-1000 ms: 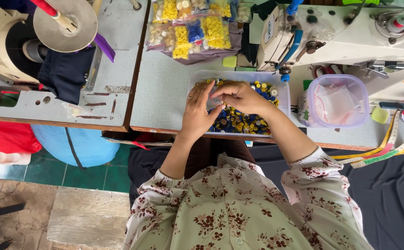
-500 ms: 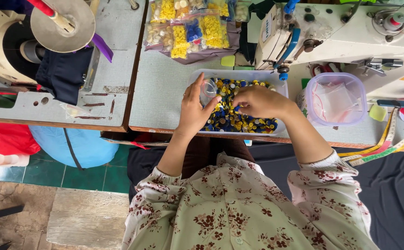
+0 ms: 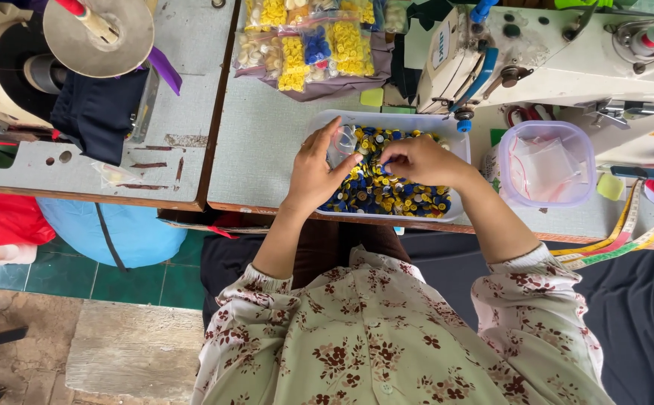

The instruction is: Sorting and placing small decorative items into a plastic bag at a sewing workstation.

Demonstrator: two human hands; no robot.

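Both hands have drifted apart over the tray (image 3: 319, 124) since half a second ago. From the head view, my left hand (image 3: 317, 174) holds a small clear bag (image 3: 344, 141) at the tray's ten o'clock corner, fingers spread. My right hand (image 3: 421, 161) pinches a blue button among the buttons (image 3: 387, 193). A lilac tub (image 3: 548, 163) stands at three o'clock.

Head view, straight down, near table (image 3: 267, 142)

2 hands (image 3: 319, 176), 1 button tray (image 3: 387, 120), 1 lidded tub (image 3: 548, 163), 2 sewing machines (image 3: 567, 52)
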